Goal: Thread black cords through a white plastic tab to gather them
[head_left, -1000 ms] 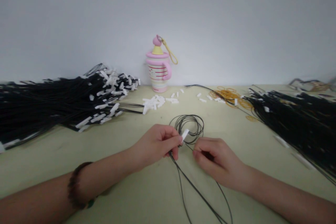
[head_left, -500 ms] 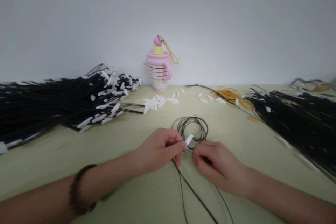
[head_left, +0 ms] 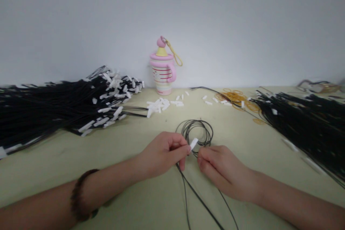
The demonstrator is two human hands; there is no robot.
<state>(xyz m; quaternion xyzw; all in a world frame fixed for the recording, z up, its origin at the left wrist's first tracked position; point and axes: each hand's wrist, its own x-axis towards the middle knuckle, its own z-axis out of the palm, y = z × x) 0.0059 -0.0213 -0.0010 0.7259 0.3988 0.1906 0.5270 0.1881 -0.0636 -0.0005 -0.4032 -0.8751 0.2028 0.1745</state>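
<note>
My left hand [head_left: 164, 153] pinches a small white plastic clip [head_left: 193, 143] at the end of a thin black cable [head_left: 198, 131], whose far part lies coiled in loops on the table. My right hand [head_left: 221, 167] is closed just right of the clip, its fingertips pinched on the cable strands beside it. More strands of the same cable run from between my hands toward the near table edge. A dark bead bracelet [head_left: 81, 194] sits on my left wrist.
A big pile of black cables with white clips [head_left: 61, 106] fills the left side, another black cable pile [head_left: 304, 122] the right. Loose white clips [head_left: 161, 104] and yellow rubber bands [head_left: 237, 99] lie at the back, near a pink striped cup [head_left: 164, 68] by the wall.
Both hands and the clip shifted slightly right and nearer each other; the coil shifted a little right with them. The grip looks the same.
</note>
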